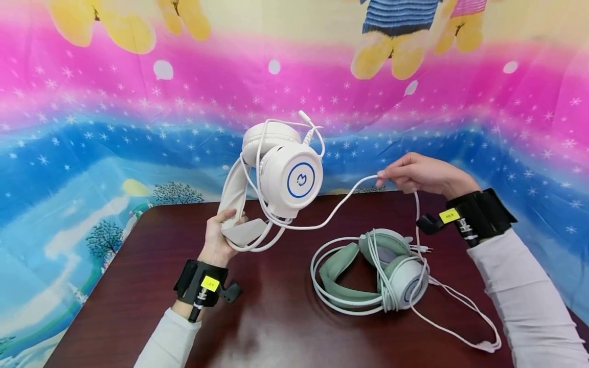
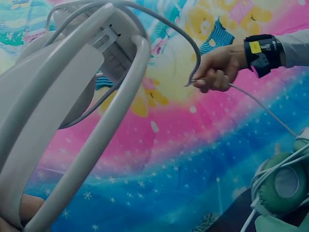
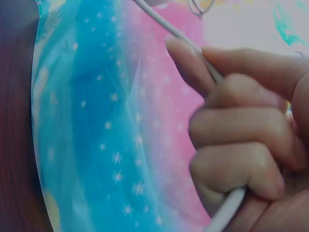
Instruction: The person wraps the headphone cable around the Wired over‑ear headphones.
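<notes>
Raised over the table, the white headphones hang by their headband from my left hand, whose fingers grip the band. White cable loops round the earcups, and a short microphone boom sticks up behind them. To the right, my right hand holds the white cable in curled fingers. In the right wrist view, thumb and forefinger pinch this cable and it comes out below the little finger. From that hand the cable drops past a second, green-padded headset lying on the table.
The dark red-brown table carries the green-padded headset, wrapped in its own cord. A loose stretch of white cable with a small tie lies at the right. Behind the table hangs a colourful cloth with snowflakes and bears.
</notes>
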Demonstrator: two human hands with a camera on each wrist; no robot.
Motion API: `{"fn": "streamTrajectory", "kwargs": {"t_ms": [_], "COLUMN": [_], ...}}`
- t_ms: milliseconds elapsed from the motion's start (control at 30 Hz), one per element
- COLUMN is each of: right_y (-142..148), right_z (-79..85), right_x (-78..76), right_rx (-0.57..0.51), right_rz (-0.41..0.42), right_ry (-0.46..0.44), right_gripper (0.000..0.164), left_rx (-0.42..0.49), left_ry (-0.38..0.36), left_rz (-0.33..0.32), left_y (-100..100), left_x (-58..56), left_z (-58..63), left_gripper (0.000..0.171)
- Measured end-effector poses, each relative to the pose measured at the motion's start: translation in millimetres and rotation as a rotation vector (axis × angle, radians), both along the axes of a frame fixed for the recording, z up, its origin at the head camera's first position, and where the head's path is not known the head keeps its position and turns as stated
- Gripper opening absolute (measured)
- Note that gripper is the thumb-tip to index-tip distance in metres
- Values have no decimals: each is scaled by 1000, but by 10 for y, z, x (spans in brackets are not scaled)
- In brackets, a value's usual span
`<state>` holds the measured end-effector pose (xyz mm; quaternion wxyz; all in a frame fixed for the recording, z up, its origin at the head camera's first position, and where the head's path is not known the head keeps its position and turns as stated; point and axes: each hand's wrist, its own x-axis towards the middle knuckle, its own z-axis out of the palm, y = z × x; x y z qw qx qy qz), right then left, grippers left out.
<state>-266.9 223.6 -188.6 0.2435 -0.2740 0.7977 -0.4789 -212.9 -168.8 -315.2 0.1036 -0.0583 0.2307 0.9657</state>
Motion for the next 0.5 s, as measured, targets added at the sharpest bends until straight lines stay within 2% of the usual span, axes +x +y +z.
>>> {"fn": "streamTrajectory", "kwargs": {"t_ms": [100,167,333,433,500], "right_y": [-113,-172,-254,-222,-164], "right_z": [53,90,118,51,-37], "right_x": [-10,-13,-20,-3,26], "right_rx": [31,47,114,188,242], "right_rz": [-80,-99,-19,20,9], "right_ry": [12,12,-14,-7,18], "right_gripper": [26,26,26,22,23], "left_rx": [-7,-20,-21,-4,3], "left_ry": [79,116,159,159,146], "left_rz": [-40,-57,-78,-78,-75], "left_y": [13,17,3,-16,-30], "left_x": [14,20,32,36,39], "left_z": [-23,-35,-39,-31,-22], "left_gripper": [7,8,10,10,10]}}
